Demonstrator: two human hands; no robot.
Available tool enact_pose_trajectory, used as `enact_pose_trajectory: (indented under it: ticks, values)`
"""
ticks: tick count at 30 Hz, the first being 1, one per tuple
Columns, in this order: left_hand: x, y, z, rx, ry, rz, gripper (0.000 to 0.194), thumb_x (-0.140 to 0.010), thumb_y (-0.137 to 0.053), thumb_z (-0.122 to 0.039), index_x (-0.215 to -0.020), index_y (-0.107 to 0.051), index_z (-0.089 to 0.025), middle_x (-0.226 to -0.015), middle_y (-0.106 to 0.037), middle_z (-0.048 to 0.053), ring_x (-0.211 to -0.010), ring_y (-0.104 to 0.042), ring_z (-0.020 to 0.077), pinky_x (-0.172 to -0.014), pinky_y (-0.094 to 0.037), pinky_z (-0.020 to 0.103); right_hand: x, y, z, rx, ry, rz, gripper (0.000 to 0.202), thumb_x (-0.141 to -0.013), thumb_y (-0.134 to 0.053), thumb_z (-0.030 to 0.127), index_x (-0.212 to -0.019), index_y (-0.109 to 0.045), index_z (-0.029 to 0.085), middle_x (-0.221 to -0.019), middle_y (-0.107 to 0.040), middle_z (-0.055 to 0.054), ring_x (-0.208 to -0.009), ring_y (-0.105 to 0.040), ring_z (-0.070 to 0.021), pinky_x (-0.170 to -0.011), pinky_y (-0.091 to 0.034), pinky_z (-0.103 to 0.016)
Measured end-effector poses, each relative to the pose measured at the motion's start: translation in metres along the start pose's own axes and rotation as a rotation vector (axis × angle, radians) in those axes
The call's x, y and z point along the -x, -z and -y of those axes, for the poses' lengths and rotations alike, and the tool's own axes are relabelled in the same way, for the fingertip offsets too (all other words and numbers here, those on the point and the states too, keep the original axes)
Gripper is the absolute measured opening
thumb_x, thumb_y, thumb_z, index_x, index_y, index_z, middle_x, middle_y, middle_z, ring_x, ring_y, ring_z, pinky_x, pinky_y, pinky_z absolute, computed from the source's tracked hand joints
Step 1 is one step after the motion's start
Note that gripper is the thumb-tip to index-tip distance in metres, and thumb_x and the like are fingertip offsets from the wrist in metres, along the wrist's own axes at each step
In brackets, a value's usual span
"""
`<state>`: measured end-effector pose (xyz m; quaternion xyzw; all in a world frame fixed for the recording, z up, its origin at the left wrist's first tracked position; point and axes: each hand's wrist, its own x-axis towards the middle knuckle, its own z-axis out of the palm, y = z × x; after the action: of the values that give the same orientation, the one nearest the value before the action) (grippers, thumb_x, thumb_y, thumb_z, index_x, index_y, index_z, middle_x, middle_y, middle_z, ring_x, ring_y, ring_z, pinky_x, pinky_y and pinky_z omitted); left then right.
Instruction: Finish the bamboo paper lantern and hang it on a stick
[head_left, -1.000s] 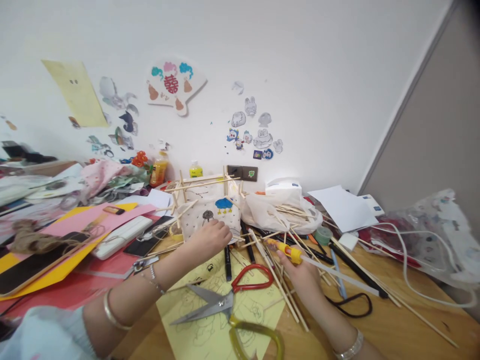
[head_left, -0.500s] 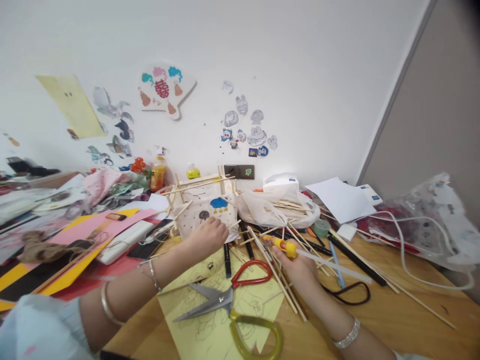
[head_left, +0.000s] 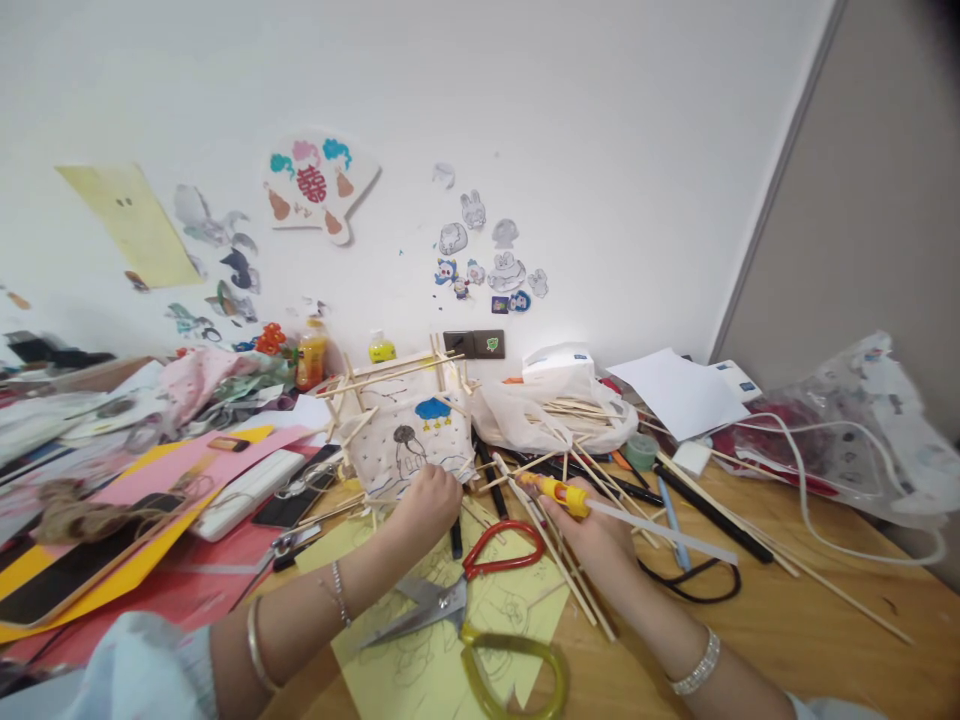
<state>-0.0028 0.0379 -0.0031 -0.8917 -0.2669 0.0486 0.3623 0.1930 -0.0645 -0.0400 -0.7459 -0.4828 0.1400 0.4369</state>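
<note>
My left hand grips the lower front edge of a small lantern built from wooden sticks and white paper with a blue cloud and a figure drawn on it. My right hand holds a small yellow glue gun, a clear glue stick sticking out of its back; the nozzle points left toward the lantern. Red-handled scissors lie open on a yellow drawing sheet just in front of both hands.
Loose wooden sticks and black pens are scattered over the wooden table. Pink and yellow card lies left. A plastic bag of sticks, white paper and a white cable lie right. Stickers cover the wall.
My left hand slid down from the lantern's paper face to its lower edge, and the lantern tilted so its drawn panel shows more. The right hand with the glue gun barely moved.
</note>
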Motion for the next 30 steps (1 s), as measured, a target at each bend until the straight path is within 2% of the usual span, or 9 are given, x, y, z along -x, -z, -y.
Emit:
enact_pose_trajectory:
  ticks: [5,8,19,24,28,30]
  values:
    - [-0.009,-0.011,-0.003,0.033,0.006,0.030,0.016,-0.077,-0.050,0.000,-0.076,-0.063,-0.009,-0.070,-0.064,0.012,-0.066,-0.060,0.0251,-0.059,-0.036,0.035,0.000,-0.001,-0.003,-0.009,0.012,0.013,0.034,-0.078,-0.048,0.058,-0.079,-0.055,0.024,-0.069,-0.064,0.003,-0.062,-0.057,-0.0179,-0.054,-0.036,-0.025]
    - [-0.012,-0.014,-0.004,0.048,0.008,0.041,0.010,-0.075,-0.056,-0.002,-0.076,-0.064,-0.009,-0.071,-0.065,0.012,-0.067,-0.061,0.0249,-0.059,-0.037,0.034,-0.001,-0.002,-0.004,0.007,0.025,0.016,0.034,-0.078,-0.049,0.058,-0.075,-0.053,0.024,-0.065,-0.063,0.003,-0.060,-0.056,-0.0174,-0.053,-0.035,-0.025]
    - [-0.013,-0.013,0.003,0.049,-0.009,0.016,0.011,-0.077,-0.056,-0.003,-0.076,-0.063,-0.010,-0.073,-0.065,0.010,-0.070,-0.061,0.0232,-0.061,-0.039,0.033,-0.002,-0.002,-0.004,0.006,0.028,0.030,0.035,-0.077,-0.050,0.059,-0.071,-0.049,0.024,-0.061,-0.059,0.004,-0.058,-0.054,-0.0172,-0.053,-0.033,-0.026]
    - [-0.014,-0.006,0.007,0.018,-0.016,-0.025,0.014,-0.079,-0.054,-0.005,-0.088,-0.061,-0.011,-0.080,-0.064,0.010,-0.074,-0.059,0.0236,-0.065,-0.040,0.035,-0.001,-0.001,-0.003,-0.024,0.052,0.022,0.034,-0.077,-0.051,0.057,-0.071,-0.050,0.024,-0.062,-0.060,0.003,-0.058,-0.055,-0.0173,-0.054,-0.035,-0.025]
    - [-0.012,-0.007,0.010,-0.089,-0.035,-0.151,0.031,-0.080,-0.052,-0.006,-0.110,-0.054,-0.013,-0.082,-0.062,0.009,-0.073,-0.058,0.0231,-0.065,-0.039,0.035,-0.002,-0.002,-0.005,-0.028,0.055,0.023,0.034,-0.077,-0.050,0.057,-0.071,-0.050,0.024,-0.062,-0.060,0.003,-0.059,-0.055,-0.0175,-0.054,-0.035,-0.026]
    - [-0.011,-0.010,0.011,-0.124,-0.043,-0.201,0.036,-0.080,-0.051,-0.004,-0.115,-0.051,-0.012,-0.080,-0.061,0.008,-0.072,-0.057,0.0225,-0.064,-0.038,0.035,-0.002,-0.002,-0.006,-0.025,0.059,0.026,0.034,-0.078,-0.050,0.057,-0.071,-0.050,0.024,-0.062,-0.060,0.003,-0.059,-0.055,-0.0176,-0.055,-0.035,-0.026]
